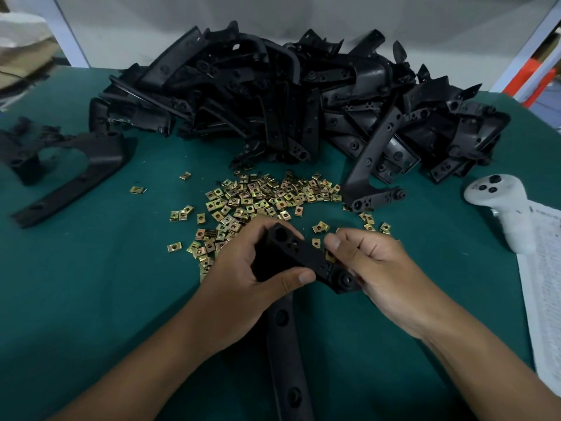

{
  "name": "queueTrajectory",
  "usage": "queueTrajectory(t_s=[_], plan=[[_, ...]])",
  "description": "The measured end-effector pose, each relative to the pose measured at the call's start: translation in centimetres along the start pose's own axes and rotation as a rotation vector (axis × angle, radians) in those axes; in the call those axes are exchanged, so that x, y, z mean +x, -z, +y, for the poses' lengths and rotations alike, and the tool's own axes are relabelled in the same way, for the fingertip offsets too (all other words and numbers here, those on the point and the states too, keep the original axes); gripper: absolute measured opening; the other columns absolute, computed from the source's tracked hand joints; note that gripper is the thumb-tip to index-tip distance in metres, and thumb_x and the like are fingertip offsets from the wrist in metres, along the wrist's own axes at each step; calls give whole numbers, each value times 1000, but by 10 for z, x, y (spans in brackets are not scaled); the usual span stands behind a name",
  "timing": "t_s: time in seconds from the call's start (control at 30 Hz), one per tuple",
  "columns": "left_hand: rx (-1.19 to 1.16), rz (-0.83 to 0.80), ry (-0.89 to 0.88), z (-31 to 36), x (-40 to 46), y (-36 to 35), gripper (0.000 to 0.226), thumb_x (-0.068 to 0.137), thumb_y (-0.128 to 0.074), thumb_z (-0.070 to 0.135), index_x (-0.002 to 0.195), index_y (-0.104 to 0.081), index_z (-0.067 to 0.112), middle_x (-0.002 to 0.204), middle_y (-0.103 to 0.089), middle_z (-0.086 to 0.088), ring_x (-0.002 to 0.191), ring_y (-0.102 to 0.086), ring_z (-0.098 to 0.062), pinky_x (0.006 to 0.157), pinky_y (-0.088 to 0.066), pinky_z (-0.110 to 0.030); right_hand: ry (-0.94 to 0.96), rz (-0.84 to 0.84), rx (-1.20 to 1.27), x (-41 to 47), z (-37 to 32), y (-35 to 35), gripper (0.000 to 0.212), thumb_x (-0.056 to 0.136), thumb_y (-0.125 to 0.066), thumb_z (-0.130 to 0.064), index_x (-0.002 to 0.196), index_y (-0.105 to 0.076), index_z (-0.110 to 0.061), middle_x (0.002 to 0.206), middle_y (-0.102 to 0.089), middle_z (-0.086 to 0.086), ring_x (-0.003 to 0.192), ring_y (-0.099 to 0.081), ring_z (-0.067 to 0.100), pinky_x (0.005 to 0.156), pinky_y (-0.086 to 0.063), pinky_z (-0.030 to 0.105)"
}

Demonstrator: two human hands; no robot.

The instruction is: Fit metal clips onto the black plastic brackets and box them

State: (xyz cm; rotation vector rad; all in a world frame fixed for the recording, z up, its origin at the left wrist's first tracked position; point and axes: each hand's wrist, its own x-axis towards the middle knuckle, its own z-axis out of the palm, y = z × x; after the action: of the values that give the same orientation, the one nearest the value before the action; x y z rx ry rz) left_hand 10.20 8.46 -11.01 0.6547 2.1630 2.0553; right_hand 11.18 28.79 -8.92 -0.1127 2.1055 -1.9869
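Clips [261, 199] lie scattered in a loose gold spread across the green counter [91, 284], right in front of your hands. Your left hand [243, 268] grips the holed end of a black bracket [303, 256], fingers [299, 276] curled round it from below and behind, thumb along its near edge. Your right hand [370, 262] holds the bracket's other end, fingers bent around it; one clip [330, 255] sits at the bracket's edge against your right thumb, though whether it is seated you cannot tell. The bracket's long arm runs down toward you between your forearms. Behind the clips, a big heap of black brackets [273, 95] fills the back of the counter, and one bracket [373, 159] leans out of it with its foot resting among the clips. Off to the left, a separate bracket [76, 165] lies flat. On the right, a white handheld controller [504, 208] rests just beside a printed sheet [546, 284].
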Motion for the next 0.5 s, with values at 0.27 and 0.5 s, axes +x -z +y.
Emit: queueTrajectory(t_s=[0.27,0.5], plan=[[18,27,-14,-1,0,1,29,80,-80,41,101,-60,41,93,-68,13,85,-65,-6,73,-51,-16,10,89,169,-3,3,-13,32,82,-66,-46,66,-64,-18,62,-48,-1,56,-47,6,55,-44,13],[35,46,-38,0,-1,-1,27,81,-80,40,99,-60,40,92,-69,17,84,-66,0,71,-50,-11,92,18,-30,-4,-7,-1,32,89,-66,-43,65,-64,-21,63,-52,-4,59,-46,11,56,-40,20]])
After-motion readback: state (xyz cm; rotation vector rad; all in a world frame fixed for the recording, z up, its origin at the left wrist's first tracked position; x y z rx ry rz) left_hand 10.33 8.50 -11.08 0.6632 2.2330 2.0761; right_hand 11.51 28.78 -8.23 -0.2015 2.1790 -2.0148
